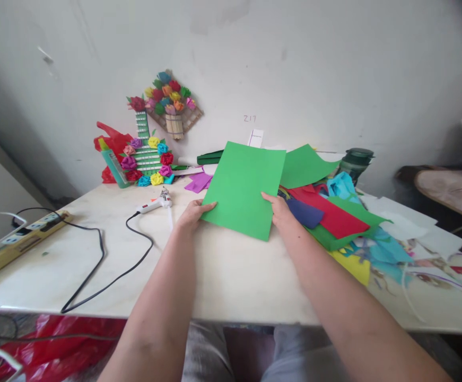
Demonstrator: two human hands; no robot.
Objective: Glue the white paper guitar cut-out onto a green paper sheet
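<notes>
A flat green sheet of paper (pixel 243 191) is held up, tilted, over the white table. My left hand (pixel 193 213) pinches its lower left corner, thumb on top. On the right edge, my right hand (pixel 279 211) grips it the same way, with the fingers hidden behind the sheet. Another green sheet (pixel 308 165) lies just behind and to the right. Close to my right hand are a dark blue paper piece (pixel 305 212) and a red paper strip (pixel 336 215). Left of my left hand, a white glue gun (pixel 155 203) rests on the table.
A black cord (pixel 115 276) loops across the table's left side near a power strip (pixel 27 241). Behind stand a flower-decorated green guitar shape (pixel 148 154) and a glue bottle (pixel 113 164). Coloured scraps and a dark green bottle (pixel 354 163) occupy the right.
</notes>
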